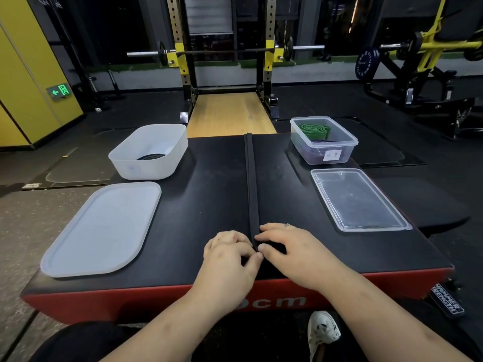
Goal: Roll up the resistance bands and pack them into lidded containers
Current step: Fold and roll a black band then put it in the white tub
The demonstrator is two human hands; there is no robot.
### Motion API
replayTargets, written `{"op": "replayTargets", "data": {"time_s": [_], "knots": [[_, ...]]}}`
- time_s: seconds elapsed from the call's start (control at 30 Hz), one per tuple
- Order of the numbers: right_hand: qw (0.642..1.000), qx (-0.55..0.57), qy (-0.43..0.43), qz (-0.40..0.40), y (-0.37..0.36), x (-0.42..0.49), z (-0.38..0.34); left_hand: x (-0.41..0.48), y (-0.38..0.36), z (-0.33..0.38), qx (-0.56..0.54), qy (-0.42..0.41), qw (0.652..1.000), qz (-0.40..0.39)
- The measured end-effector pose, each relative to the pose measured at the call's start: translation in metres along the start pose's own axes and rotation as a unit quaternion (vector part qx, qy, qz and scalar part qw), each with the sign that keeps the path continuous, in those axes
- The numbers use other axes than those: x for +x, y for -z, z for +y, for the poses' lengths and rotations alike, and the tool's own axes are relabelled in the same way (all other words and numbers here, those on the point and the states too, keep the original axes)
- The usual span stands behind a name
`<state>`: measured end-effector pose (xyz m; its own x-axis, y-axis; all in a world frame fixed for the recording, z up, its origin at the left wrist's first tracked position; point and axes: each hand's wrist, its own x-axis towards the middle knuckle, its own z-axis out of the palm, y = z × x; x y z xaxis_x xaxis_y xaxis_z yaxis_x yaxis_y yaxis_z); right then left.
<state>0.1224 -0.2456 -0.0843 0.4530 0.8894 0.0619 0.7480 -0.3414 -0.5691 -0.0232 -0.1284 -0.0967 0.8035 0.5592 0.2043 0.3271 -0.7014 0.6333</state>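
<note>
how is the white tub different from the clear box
The white tub is milky, bigger and round-cornered; the clear box is see-through and smaller. The tub holds a black band; the box holds a green band and a purple band. Both are open, with the white lid and clear lid lying nearby.

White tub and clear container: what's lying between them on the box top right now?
Only the black band, stretched lengthwise down the middle of the box top; either side of it is bare. The head view shows this.

Both forearms reach over the near edge of the box. The left hand and right hand meet, thumb tips close together, pinching the black band at its near end.
</note>
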Motion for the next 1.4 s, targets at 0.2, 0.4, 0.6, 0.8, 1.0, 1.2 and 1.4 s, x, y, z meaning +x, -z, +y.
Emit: {"op": "replayTargets", "data": {"time_s": [0.2,0.4,0.6,0.8,1.0,1.2,1.4], "knots": [[0.999,0.003,0.026,-0.019,-0.002,-0.001,0.005,-0.002,0.006,-0.003,0.000,-0.037,0.999,-0.009],[0.998,0.009,0.045,-0.038,-0.004,-0.001,0.008,0.000,0.006,-0.013,0.018,-0.118,0.992,-0.043],[0.997,0.015,0.059,-0.042,-0.002,-0.003,0.012,0.006,0.008,-0.019,0.065,-0.209,0.974,-0.062],[0.997,0.016,0.067,-0.018,-0.006,-0.005,0.016,0.017,0.018,-0.012,0.115,-0.253,0.954,-0.114],[0.996,0.018,0.077,-0.037,-0.002,-0.006,0.019,0.014,0.011,-0.020,0.062,-0.227,0.968,-0.090],[0.996,0.007,0.068,-0.064,0.006,-0.006,0.017,0.017,0.012,-0.020,0.034,-0.176,0.978,-0.104],[0.996,0.004,0.066,-0.053,0.003,-0.002,0.017,0.015,0.011,-0.017,0.040,-0.152,0.984,-0.086]]}}
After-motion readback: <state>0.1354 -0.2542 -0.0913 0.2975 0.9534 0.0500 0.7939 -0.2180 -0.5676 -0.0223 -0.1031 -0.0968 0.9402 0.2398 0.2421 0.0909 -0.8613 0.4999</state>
